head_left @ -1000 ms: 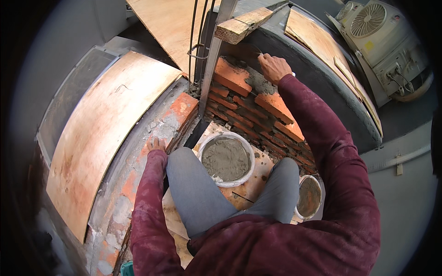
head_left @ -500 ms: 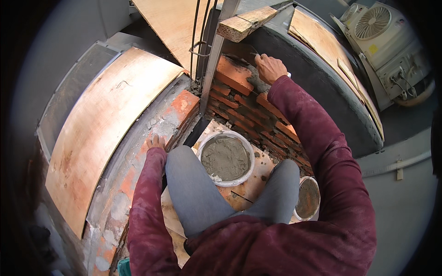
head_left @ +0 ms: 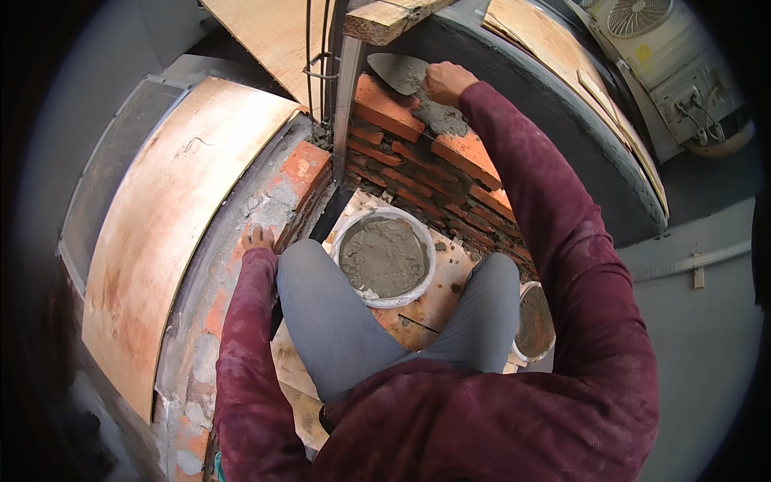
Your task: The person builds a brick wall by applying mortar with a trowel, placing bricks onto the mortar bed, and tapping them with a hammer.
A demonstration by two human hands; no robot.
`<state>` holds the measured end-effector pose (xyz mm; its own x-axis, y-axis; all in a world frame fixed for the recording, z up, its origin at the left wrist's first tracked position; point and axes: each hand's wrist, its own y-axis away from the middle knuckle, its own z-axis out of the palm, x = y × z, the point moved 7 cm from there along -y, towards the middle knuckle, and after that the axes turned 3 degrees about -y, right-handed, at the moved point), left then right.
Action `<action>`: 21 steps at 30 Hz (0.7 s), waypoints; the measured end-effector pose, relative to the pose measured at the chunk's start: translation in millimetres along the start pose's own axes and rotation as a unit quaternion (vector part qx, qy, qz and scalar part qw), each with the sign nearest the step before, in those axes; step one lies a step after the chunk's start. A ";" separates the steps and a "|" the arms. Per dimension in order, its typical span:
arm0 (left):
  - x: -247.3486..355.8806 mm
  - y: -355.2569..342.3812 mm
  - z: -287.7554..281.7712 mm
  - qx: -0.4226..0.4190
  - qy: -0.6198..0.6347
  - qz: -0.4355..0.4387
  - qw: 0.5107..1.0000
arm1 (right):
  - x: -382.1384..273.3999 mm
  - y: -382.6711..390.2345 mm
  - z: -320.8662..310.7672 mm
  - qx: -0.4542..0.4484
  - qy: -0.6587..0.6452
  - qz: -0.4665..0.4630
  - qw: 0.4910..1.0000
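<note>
My right hand (head_left: 447,83) is closed round the handle of a trowel (head_left: 393,72), whose pointed blade carries grey mortar. The blade is over the top of a brick wall (head_left: 422,173), close to its upper bricks. Wet mortar (head_left: 440,119) lies between two orange bricks on that wall's top course. To the left, my left hand (head_left: 257,238) rests on a mortar-smeared brick ledge (head_left: 277,205), fingers spread and holding nothing. Between my knees stands a white bucket (head_left: 384,257) filled with grey mortar.
A smaller bucket (head_left: 534,325) stands beside my right knee. A metal upright (head_left: 347,108) and thin rods (head_left: 316,48) rise at the wall's corner, under a wooden block (head_left: 385,22). Plywood (head_left: 173,217) covers the left side. A fan unit (head_left: 642,48) is at the far right.
My right hand has moved slightly left, and the trowel's blade has turned into plain sight with mortar on it. My left hand stays on the ledge. The whole view has shifted a little.
</note>
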<state>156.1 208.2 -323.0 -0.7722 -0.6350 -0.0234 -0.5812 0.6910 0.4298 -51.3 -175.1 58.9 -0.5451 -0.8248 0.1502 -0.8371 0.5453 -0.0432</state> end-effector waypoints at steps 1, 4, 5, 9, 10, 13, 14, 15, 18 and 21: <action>11.4 3.2 -8.1 0.001 0.015 0.004 1.000 | 4.8 -8.6 8.4 -0.079 0.045 -0.003 0.996; -2.6 9.3 -7.6 0.005 0.026 0.004 1.000 | -8.3 0.5 1.5 -0.095 0.062 -0.007 0.994; 0.2 9.1 -9.5 0.006 0.044 0.007 0.999 | 9.3 13.9 2.8 -0.122 0.076 -0.015 0.990; -15.7 8.0 -3.9 0.012 0.022 -0.004 1.000 | 63.0 98.0 24.1 -0.316 0.032 0.065 0.946; -11.8 9.7 -4.2 0.006 0.024 -0.004 1.000 | 69.9 133.0 25.6 -0.293 0.003 0.078 0.953; 14.2 0.3 -11.6 -0.006 0.019 0.008 1.000 | 146.9 221.9 37.8 -0.201 -0.021 0.127 0.971; 2.4 0.5 -2.9 -0.004 0.014 -0.002 1.000 | 134.8 237.5 21.1 -0.149 -0.058 0.177 0.971; 2.0 -3.3 -1.0 0.004 0.010 -0.002 1.000 | 146.2 256.4 10.2 -0.117 -0.027 0.165 0.979; -26.9 -13.2 15.3 0.017 0.013 -0.022 1.000 | 99.8 295.9 -28.4 -0.079 0.062 0.117 0.988; -14.6 -5.7 2.0 0.030 -0.011 0.003 0.999 | 53.0 318.0 -3.2 -0.143 -0.035 0.058 0.987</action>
<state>170.1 214.2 -326.9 -0.7813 -0.6228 -0.0415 -0.5901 0.7153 0.3743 -346.3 -44.9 56.3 -0.6463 -0.7577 0.0908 -0.7277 0.6478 0.2256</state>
